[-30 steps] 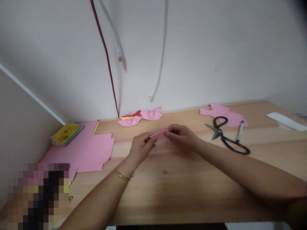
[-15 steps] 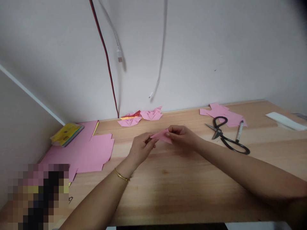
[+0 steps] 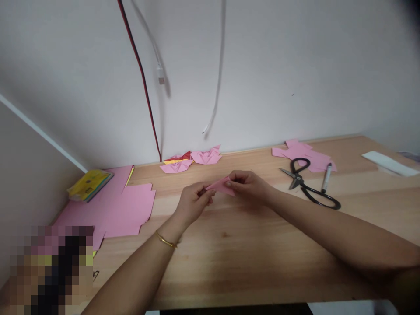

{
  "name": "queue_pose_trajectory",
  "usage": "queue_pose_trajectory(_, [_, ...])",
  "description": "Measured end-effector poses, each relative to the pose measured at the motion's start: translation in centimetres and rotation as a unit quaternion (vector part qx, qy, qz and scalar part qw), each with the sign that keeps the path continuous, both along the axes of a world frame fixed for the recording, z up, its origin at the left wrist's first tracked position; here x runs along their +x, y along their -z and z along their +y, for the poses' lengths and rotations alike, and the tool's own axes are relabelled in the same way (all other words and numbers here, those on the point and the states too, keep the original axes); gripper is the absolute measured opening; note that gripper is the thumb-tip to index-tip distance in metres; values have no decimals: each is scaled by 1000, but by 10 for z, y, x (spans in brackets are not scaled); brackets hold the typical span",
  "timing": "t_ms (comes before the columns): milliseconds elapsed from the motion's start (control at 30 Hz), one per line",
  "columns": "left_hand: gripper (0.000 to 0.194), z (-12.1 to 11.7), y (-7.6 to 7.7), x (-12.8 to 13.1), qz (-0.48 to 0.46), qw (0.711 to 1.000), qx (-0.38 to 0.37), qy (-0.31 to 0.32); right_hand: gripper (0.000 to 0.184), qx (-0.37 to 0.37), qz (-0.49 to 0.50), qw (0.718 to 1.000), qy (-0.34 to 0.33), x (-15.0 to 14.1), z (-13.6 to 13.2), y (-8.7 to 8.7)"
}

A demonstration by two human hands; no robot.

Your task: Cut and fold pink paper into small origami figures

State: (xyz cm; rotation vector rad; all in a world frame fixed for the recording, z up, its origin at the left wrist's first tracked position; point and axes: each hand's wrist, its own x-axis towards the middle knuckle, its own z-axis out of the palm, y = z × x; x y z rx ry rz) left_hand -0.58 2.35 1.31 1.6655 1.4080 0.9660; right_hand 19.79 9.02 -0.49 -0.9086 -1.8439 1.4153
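Note:
A small folded piece of pink paper (image 3: 221, 187) is held between my two hands, above the middle of the wooden table (image 3: 223, 262). My left hand (image 3: 193, 199) pinches its left corner between thumb and fingers. At the upper right edge, my right hand (image 3: 244, 183) grips the paper, thumb on the near face and fingers curled behind. Part of the paper is covered by the fingers. Behind my hands, folded pink paper shapes (image 3: 206, 156) lie against the wall, one with red and yellow paper (image 3: 179, 159) beside it.
Black-handled scissors (image 3: 298, 179) lie partly open on the right, near a marker (image 3: 327, 178) and pink paper scraps (image 3: 305, 153). A white strip (image 3: 389, 162) is farther right. On the left are pink sheets (image 3: 127, 210) and a yellow packet (image 3: 89, 184). Cables (image 3: 144, 83) hang down the wall.
The view has shifted slightly. Both hands keep their hold on the pink paper in nearly the same position.

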Motion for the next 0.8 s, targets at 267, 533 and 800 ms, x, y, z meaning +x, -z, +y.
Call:
queue_pose_trajectory(267, [21,3,5,-2,-36,999,-20,-6,33,13,28,997,-66,4,-2,-12])
queue_pose_trajectory(533, [20,4,8,-3,-54,998,-33,3,37,18,6,998,-56,6,1,-10])
queue_pose_trajectory(800, [16,4,5,-1,-76,996,-49,2,37,47,-19,999,-7,5,0,-9])
